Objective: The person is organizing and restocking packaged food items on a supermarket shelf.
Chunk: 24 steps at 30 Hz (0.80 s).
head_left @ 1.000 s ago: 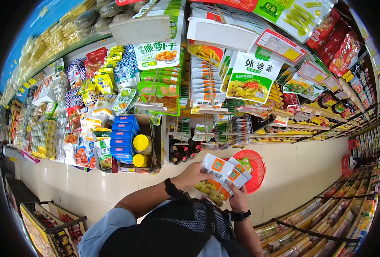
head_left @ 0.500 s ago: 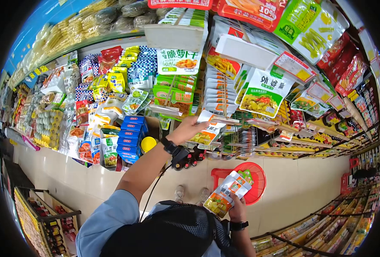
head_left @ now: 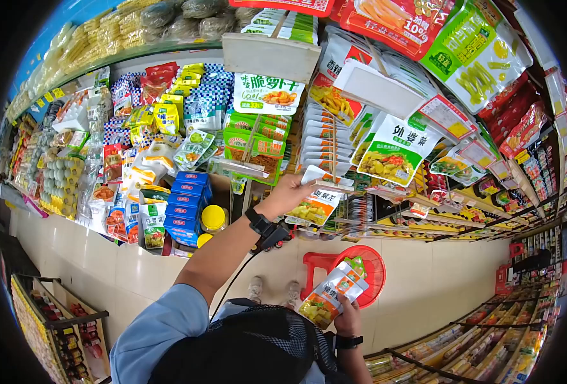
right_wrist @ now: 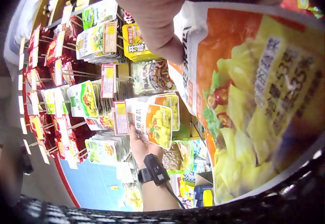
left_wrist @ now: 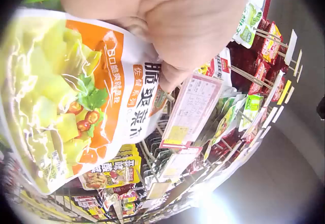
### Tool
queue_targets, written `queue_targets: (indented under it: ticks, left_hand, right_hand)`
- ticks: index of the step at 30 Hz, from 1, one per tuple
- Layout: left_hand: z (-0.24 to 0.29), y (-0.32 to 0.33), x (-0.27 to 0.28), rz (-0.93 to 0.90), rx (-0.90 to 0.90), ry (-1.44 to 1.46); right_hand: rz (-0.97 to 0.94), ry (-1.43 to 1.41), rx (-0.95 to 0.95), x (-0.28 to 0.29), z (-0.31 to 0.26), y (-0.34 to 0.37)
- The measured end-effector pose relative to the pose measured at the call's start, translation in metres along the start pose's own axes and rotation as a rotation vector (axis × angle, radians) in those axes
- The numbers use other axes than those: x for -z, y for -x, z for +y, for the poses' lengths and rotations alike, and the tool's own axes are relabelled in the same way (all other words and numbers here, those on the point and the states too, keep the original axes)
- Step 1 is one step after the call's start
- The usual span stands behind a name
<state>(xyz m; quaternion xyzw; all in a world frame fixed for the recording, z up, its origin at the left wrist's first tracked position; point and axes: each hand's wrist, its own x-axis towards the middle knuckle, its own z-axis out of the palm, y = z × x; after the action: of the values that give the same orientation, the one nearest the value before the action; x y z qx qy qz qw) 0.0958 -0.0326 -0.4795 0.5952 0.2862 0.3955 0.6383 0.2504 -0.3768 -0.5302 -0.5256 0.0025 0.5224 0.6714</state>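
My left hand (head_left: 291,196) reaches out to the hanging rack and pinches the top of a white-and-orange pickle pouch (head_left: 316,208), right at the front end of a hook. Close up in the left wrist view, the pouch (left_wrist: 96,97) shows pale yellow vegetables and red chili rings, my thumb across its top. Low by my body, my right hand (head_left: 346,318) grips similar overlapping pouches (head_left: 325,301) by one side. The right wrist view shows the front pouch (right_wrist: 249,92) large, the fingers over its upper edge.
A red plastic basket (head_left: 378,285) with green packets stands on the floor beyond my right hand. Rows of hanging pouches (head_left: 322,137) and a large green-and-white pouch (head_left: 395,153) surround the left hand. Blue boxes (head_left: 184,211) and yellow-lidded jars (head_left: 213,217) sit to the left.
Both hands were together at the pouches in front of my body. The left hand has moved forward to the rack with one pouch; the right hand still holds the others low.
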Motion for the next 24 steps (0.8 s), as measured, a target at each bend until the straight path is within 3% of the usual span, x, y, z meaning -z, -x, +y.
queue_targets:
  ticks: [4,7,13,14,18,19,21,24]
  left_hand:
    - [0.000,0.003,-0.001,0.016,0.026,0.013]
    - [-0.007,-0.010,-0.002,0.126,0.102,-0.129]
    - [0.027,-0.013,-0.023,0.454,-0.145,-0.420]
    - [0.019,-0.016,-0.021,0.414,-0.021,-0.522]
    - [0.010,0.037,-0.021,0.485,-0.278,-0.585]
    - [0.002,0.057,-0.019,0.477,-0.378,-0.680]
    - [-0.001,0.096,-0.020,0.397,-0.352,-0.761]
    - [-0.044,0.141,-0.017,-0.112,-0.094,-0.540]
  right_hand:
    - [-0.024,0.012,-0.006,0.000,0.002,-0.006]
    - [-0.026,0.009,-0.008,-0.001,0.003,-0.009]
    - [-0.045,0.025,-0.010,-0.006,0.003,-0.010]
    - [-0.036,0.032,-0.007,-0.005,0.004,-0.009]
    - [-0.032,-0.010,-0.004,-0.006,0.002,-0.006]
    - [-0.032,0.000,0.009,-0.003,0.003,-0.009]
    - [-0.020,0.015,0.020,0.009,0.008,-0.010]
    - [-0.062,0.073,0.035,0.013,0.014,-0.014]
